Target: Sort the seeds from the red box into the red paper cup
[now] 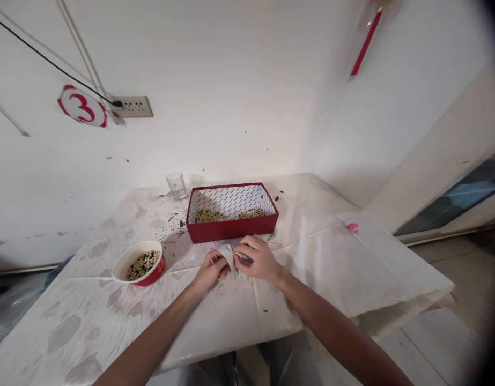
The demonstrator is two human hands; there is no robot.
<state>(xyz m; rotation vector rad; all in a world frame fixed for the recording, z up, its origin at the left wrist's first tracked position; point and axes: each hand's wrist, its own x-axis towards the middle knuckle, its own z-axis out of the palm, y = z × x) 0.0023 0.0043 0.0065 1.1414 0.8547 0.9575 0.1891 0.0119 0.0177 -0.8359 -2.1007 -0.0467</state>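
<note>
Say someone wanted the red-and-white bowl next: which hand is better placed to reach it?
Probably the left hand: it is nearer the bowl, while the right hand would reach across the left. Both are at the pale sheet, so the left may first need to let go.

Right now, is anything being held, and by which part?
Yes: a thin whitish piece, perhaps paper. The left hand holds its left side; the right hand is at its right edge, its grip unclear.
</note>
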